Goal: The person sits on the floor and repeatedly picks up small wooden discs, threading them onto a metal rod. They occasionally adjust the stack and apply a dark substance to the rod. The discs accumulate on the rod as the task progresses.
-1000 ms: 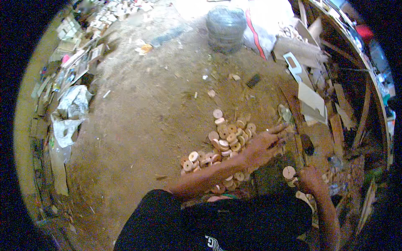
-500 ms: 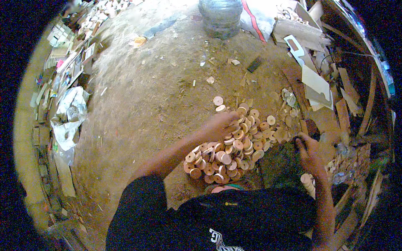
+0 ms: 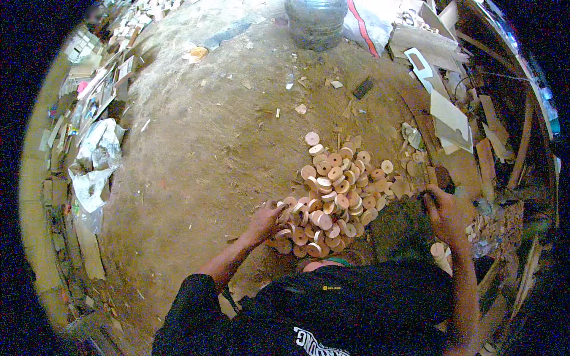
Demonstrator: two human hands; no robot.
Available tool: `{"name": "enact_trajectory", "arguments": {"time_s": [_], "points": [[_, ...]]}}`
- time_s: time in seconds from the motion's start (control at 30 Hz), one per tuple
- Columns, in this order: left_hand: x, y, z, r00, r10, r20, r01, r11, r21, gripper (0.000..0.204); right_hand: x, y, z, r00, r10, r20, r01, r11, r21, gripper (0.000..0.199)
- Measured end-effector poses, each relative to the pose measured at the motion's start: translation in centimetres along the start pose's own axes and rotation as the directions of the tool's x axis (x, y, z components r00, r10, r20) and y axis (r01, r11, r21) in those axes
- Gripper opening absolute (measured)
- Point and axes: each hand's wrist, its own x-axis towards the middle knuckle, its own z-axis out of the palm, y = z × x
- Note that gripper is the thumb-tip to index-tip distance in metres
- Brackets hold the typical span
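Observation:
A heap of small round wooden discs (image 3: 332, 202), most with a hole through the middle, lies on the dirt floor in front of me. At its left edge is my left hand (image 3: 264, 222), fingers bent and pressed against a disc there. To the right of the heap my right hand (image 3: 446, 210) is closed, thumb and fingers together. Whatever is between them, perhaps something dark, is too dim to make out. Beside my right forearm a pale wooden stack or roll (image 3: 439, 254) shows in part.
Scrap boards (image 3: 450, 121) and offcuts line the right side. Crumpled clear plastic (image 3: 95, 163) and wood pieces lie along the left. At the back stand a large clear plastic container (image 3: 314, 26) and a white sack with a red stripe (image 3: 363, 29).
My left hand has drawn back from the far side of the heap to its near left edge, uncovering the discs there. My right hand has stayed about where it was.

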Motion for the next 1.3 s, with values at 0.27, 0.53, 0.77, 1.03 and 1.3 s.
{"name": "enact_trajectory", "arguments": {"time_s": [0.27,0.53,0.77,1.03,1.3], "points": [[-0.9,-0.3,-0.3,0.995,-0.047,-0.087,0.042,0.998,-0.055,0.071,-0.2,-0.3,0.0,0.994,-0.102,-0.044,0.102,0.995,-0.012,0.019],[-1.1,-6.0,1.9,0.989,0.028,-0.148,0.006,0.974,0.227,0.053,-0.5,-1.0,-0.7,0.993,-0.088,-0.076,0.077,0.988,-0.136,0.021],[-0.3,-8.7,0.6,0.980,-0.160,-0.122,0.189,0.936,0.296,0.037,0.0,-0.4,-0.8,0.998,-0.065,0.024,0.065,0.998,0.013,0.022],[-4.1,-4.8,3.3,0.893,0.136,-0.428,0.069,0.900,0.431,0.034,0.2,0.8,-0.5,0.990,-0.141,-0.001,0.141,0.990,0.027,0.030],[-6.1,-1.5,0.2,0.911,0.308,-0.275,-0.178,0.894,0.411,0.043,1.3,2.8,1.8,0.981,-0.186,0.047,0.186,0.982,-0.006,0.031]]}}
